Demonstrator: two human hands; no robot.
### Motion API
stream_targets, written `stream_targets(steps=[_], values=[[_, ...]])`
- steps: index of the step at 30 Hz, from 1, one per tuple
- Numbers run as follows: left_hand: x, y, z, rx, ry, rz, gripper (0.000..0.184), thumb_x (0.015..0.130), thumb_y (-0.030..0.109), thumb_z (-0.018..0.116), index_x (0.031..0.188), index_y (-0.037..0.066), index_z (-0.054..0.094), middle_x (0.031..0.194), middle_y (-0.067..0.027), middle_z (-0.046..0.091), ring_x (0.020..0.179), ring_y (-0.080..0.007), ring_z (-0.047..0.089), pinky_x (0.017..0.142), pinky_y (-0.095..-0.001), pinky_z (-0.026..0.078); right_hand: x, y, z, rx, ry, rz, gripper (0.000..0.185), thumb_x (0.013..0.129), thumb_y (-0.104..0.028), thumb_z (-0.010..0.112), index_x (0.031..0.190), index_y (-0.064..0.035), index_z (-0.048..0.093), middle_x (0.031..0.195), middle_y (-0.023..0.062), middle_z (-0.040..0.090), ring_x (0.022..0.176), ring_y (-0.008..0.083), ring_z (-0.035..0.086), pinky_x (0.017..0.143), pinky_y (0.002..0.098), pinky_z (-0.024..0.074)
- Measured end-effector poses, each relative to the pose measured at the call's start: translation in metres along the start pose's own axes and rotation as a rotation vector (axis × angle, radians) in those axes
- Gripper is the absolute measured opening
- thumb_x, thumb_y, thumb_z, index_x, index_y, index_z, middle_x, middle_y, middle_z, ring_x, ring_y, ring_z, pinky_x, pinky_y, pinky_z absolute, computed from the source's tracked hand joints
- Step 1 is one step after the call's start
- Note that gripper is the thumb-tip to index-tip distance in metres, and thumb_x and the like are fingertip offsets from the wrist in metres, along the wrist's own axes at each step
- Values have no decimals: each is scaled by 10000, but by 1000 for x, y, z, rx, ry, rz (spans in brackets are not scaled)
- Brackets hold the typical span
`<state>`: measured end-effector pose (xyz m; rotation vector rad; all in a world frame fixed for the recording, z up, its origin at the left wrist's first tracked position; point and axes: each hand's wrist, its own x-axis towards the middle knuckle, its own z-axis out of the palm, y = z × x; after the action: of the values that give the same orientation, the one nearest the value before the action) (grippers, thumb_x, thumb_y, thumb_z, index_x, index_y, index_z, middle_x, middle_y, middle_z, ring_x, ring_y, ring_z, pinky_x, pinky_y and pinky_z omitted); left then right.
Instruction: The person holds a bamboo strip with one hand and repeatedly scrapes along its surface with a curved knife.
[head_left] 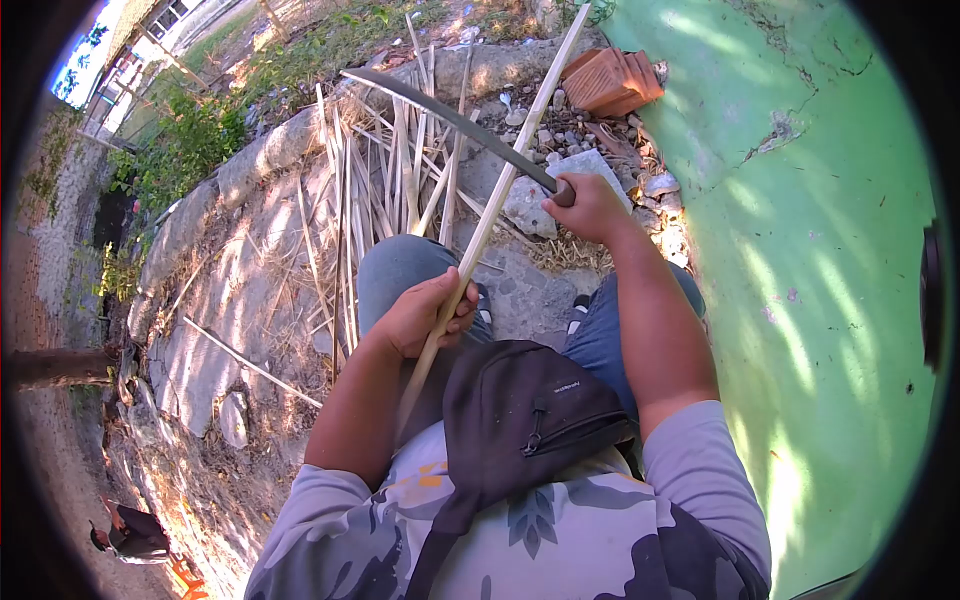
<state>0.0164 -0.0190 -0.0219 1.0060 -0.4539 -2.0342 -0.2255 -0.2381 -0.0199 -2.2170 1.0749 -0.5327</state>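
Note:
My left hand [432, 312] is wrapped round the lower part of a long pale bamboo strip [492, 210], which slants up and away to the right. In my right hand [588, 208] is the handle of a machete [455, 118], its long curved blade pointing to the upper left. The blade crosses the strip a little above my left hand's grip; whether they touch I cannot tell. A heap of split bamboo strips [400, 170] lies on the ground beyond my left knee.
Stacked orange tiles [612, 82] and loose stones [590, 170] lie ahead, beside the green wall [800, 260] on my right. A thin stick [250, 362] lies on the ground at left. A dark bag [530, 410] hangs at my front. Another person [135, 533] is at lower left.

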Motion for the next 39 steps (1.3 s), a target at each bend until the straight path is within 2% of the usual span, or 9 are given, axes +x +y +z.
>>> stream_targets(steps=[6, 9, 12, 17, 25, 28, 31, 34, 39], values=[[-6, 5, 13, 135, 76, 70, 344, 1090, 412, 414, 1134, 91, 529, 784, 12, 425, 568, -87, 385, 435, -230, 365, -5, -12, 10, -192, 16, -237, 210, 776, -313, 747, 857, -126, 694, 788, 147, 702, 787, 381, 691, 695, 490, 543], [-4, 3, 15, 107, 114, 60, 265, 1091, 351, 427, 1105, 101, 516, 763, 17, 418, 562, -78, 374, 449, -225, 353, -7, -18, 5, -256, -32, -213, 192, 777, -317, 731, 856, -146, 696, 791, 140, 704, 785, 373, 694, 697, 494, 546], [1, -1, 13, 55, 108, 55, 184, 1082, 289, 444, 1048, 115, 493, 726, 23, 404, 560, -68, 365, 463, -222, 332, -9, -17, 1, -266, -23, -190, 292, 775, -337, 789, 900, -89, 700, 774, 153, 688, 774, 385, 680, 686, 488, 524], [0, 0, 18, 125, 107, 44, 118, 1044, 217, 518, 980, 136, 460, 671, 36, 378, 540, -58, 345, 467, -224, 301, -11, -14, 4, -173, -7, -143, 286, 788, -339, 782, 887, -88, 688, 770, 163, 684, 776, 392, 676, 690, 495, 522], [-1, 0, 17, 302, 121, 27, 269, 975, 205, 677, 931, 137, 421, 679, 60, 397, 526, -43, 342, 464, -238, 278, -17, -42, 12, -256, -246, -247, 222, 786, -266, 746, 907, -88, 691, 822, 161, 714, 804, 374, 696, 722, 456, 546], [1, -3, 17, 397, 160, 91, 301, 962, 148, 690, 935, 158, 390, 678, 53, 379, 533, -46, 323, 460, -244, 254, -2, -9, 21, -62, -327, -42, 251, 798, -261, 771, 947, -70, 704, 852, 170, 716, 799, 346, 693, 719, 425, 533], [3, -6, 14, 498, 200, 103, 321, 921, 240, 747, 931, 125, 447, 766, 35, 457, 608, -55, 422, 490, -253, 340, 6, 14, 22, 268, -210, 219, 267, 802, -260, 788, 872, -38, 657, 755, 141, 657, 653, 302, 617, 631, 419, 483], [5, -7, 20, 588, 272, 100, 344, 897, 272, 770, 970, 100, 482, 813, 15, 477, 674, -69, 448, 542, -264, 377, 3, 15, 15, 184, -255, 187, 282, 803, -266, 784, 861, -25, 651, 773, 142, 669, 693, 301, 637, 662, 423, 490], [9, -12, 20, 799, 314, 119, 392, 868, 300, 783, 985, 44, 510, 837, -8, 490, 765, -112, 476, 644, -299, 426, -14, -19, 18, -69, -411, -103, 276, 792, -280, 778, 884, -40, 677, 780, 154, 679, 726, 322, 648, 699, 418, 501]])
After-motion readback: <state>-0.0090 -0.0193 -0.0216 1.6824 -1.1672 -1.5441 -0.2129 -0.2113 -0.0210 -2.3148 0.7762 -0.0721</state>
